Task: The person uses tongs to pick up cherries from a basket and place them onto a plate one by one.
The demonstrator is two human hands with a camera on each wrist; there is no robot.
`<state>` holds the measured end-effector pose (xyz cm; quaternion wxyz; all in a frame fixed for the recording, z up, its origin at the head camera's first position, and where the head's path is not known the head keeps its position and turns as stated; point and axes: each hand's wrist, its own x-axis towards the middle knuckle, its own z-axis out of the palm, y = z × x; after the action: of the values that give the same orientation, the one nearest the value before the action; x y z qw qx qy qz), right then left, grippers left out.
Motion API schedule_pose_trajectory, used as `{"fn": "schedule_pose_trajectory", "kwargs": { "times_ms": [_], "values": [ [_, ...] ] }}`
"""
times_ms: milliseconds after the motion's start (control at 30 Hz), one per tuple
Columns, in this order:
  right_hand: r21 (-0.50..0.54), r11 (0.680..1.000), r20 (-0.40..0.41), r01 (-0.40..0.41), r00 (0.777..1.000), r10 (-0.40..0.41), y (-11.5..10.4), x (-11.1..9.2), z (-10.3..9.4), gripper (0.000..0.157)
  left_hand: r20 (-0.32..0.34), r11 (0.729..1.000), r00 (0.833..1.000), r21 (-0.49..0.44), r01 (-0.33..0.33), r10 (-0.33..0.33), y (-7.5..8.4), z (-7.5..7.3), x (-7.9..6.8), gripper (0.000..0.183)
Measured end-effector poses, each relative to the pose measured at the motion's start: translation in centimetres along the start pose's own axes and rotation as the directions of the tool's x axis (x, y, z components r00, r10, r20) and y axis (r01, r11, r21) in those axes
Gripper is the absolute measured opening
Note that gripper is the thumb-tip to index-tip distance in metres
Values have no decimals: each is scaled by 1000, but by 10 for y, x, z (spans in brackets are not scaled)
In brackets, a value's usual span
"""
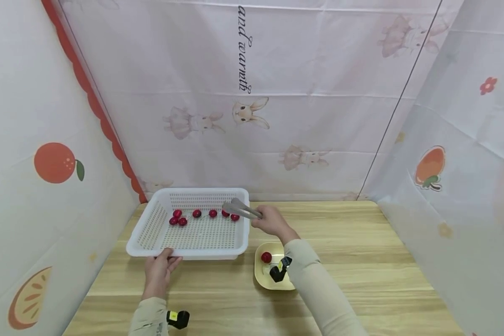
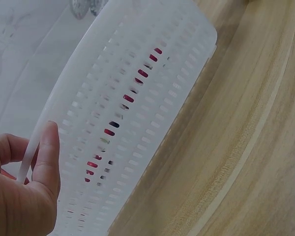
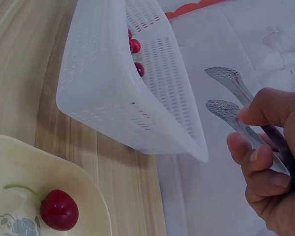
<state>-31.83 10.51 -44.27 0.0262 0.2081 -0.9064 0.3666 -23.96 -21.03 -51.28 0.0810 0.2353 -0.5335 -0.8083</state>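
My left hand point(image 1: 158, 273) grips the near rim of a white perforated plastic basket point(image 1: 201, 253), thumb on one side and fingers on the other in the left wrist view. Several red cherries point(image 1: 197, 213) lie in the basket, mostly toward its far side. In my right hand point(image 1: 273, 221) is a pair of metal tongs point(image 1: 247, 210) with perforated tips. The tips are spread apart over the basket's right part, and nothing shows between them in the right wrist view. One cherry with a green stem point(image 3: 59, 210) lies in a pale yellow bowl point(image 3: 96, 196).
The yellow bowl stands on the wooden table point(image 1: 218, 298), right of the basket and below my right forearm, which partly covers it. Printed fabric sheets point(image 1: 319, 186) rise behind the table and on both sides. The basket's far edge is close to the back sheet.
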Motion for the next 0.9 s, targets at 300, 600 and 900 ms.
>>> {"fn": "schedule_pose_trajectory", "kwargs": {
  "times_ms": [300, 600, 900],
  "values": [
    [10, 997, 38, -72, 997, 72, -16, 12, 13, 8, -9, 1000, 1000, 4, -2, 2, -1, 0, -1, 41],
    [2, 995, -1, -98, 995, 98, -29, 21, 27, 10, -6, 1000, 1000, 10, -3, 3, 0, 1, -1, 39],
    [105, 974, -26, -202, 978, 206, -34, 27, 44, 10, 11, 1000, 1000, 7, 2, -2, 1, 0, 1, 45]
  ]
}}
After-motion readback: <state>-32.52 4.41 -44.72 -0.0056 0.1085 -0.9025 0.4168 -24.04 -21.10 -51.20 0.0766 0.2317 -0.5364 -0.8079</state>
